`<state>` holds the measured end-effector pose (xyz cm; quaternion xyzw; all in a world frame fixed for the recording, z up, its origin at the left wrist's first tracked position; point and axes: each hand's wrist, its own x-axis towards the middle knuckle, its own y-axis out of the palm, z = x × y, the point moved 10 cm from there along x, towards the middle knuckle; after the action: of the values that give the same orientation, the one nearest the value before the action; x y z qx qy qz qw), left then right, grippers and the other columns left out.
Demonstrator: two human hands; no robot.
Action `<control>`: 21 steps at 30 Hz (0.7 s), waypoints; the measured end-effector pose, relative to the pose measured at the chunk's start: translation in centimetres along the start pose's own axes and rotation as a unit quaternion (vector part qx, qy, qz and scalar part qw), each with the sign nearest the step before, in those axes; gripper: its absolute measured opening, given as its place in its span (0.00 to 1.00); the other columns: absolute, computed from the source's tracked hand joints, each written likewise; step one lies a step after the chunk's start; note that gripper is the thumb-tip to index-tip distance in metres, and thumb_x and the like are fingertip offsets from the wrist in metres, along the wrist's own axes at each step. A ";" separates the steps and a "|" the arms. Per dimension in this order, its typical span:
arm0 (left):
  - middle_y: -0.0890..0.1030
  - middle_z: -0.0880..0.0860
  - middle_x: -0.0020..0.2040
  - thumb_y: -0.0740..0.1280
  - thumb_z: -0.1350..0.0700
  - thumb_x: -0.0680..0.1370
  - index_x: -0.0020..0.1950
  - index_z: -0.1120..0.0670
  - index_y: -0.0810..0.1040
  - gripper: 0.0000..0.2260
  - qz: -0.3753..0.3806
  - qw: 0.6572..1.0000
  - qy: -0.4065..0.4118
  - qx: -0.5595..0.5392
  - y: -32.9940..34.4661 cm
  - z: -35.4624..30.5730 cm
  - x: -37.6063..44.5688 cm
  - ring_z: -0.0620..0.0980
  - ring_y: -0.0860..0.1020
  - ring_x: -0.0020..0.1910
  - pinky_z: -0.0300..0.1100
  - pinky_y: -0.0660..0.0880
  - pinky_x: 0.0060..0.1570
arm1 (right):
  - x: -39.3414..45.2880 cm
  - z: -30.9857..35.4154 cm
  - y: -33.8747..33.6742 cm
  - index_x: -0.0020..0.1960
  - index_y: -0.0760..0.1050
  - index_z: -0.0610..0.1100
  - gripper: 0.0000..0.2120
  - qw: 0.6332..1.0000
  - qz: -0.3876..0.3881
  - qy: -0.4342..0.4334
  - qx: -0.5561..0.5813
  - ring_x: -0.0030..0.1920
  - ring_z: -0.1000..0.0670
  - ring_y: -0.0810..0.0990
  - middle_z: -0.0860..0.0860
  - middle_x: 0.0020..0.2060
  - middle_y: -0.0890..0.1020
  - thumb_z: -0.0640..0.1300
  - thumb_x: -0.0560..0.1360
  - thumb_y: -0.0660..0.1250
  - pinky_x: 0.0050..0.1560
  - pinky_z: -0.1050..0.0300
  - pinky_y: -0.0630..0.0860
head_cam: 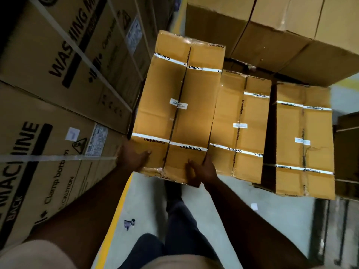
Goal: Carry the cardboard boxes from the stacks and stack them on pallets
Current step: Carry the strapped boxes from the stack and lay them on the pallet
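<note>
A long brown cardboard box (180, 105) with white Crompton straps is held out in front of me, above the floor. My left hand (134, 156) grips its near left corner, thumb lying on the top face. My right hand (202, 171) grips the near right corner, fingers curled round the edge. To its right, two like boxes sit lower down: one (242, 129) right beside it, another (305, 144) further right.
Tall washing machine cartons (48, 94) wall in the left side. Large plain cartons (281, 35) stand at the back right. A dark carton (347, 152) is at the right edge. Grey floor (147, 200) with a yellow line (116, 206) runs under my legs.
</note>
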<state>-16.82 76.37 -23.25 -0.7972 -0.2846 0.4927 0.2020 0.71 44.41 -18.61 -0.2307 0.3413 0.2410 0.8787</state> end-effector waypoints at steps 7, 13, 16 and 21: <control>0.84 0.49 0.60 0.87 0.37 0.56 0.70 0.47 0.74 0.46 0.037 0.993 0.036 -0.103 -1.1 -2.2 -0.5 0.50 0.85 0.55 0.53 0.82 0.57 | 1.1 -0.1 0.0 0.76 0.67 0.53 0.33 0.999 0.018 0.024 0.021 0.63 0.46 0.80 0.51 0.65 0.80 0.57 0.75 0.76 0.65 0.41 0.79; 0.84 0.49 0.61 0.85 0.40 0.57 0.71 0.44 0.74 0.45 0.070 0.984 0.080 -0.142 -0.2 -3.7 -3.5 0.52 0.83 0.58 0.56 0.81 0.58 | -0.8 1.8 -2.0 0.72 0.69 0.56 0.19 0.999 0.004 -0.027 0.034 0.61 0.49 0.77 0.54 0.62 0.78 0.54 0.82 0.67 0.61 0.50 0.74; 0.83 0.50 0.62 0.85 0.39 0.57 0.72 0.45 0.74 0.46 0.069 0.980 0.101 -0.157 -0.3 -3.2 -7.7 0.53 0.83 0.59 0.58 0.81 0.59 | -4.0 2.1 -4.1 0.72 0.71 0.56 0.18 0.998 -0.004 -0.054 0.037 0.62 0.47 0.77 0.52 0.64 0.78 0.55 0.83 0.65 0.63 0.47 0.75; 0.85 0.49 0.60 0.83 0.42 0.60 0.70 0.45 0.77 0.39 0.051 0.973 0.123 -0.187 0.4 -0.3 -17.1 0.51 0.83 0.58 0.58 0.81 0.58 | -10.4 -0.5 -6.7 0.76 0.69 0.59 0.24 0.996 0.003 -0.085 0.019 0.67 0.45 0.77 0.53 0.67 0.78 0.61 0.81 0.66 0.67 0.40 0.76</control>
<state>-22.51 64.95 -11.92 -0.8888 -0.3037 0.3384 0.0576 -2.36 36.13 -9.96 -0.1913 0.2709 0.2558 0.9081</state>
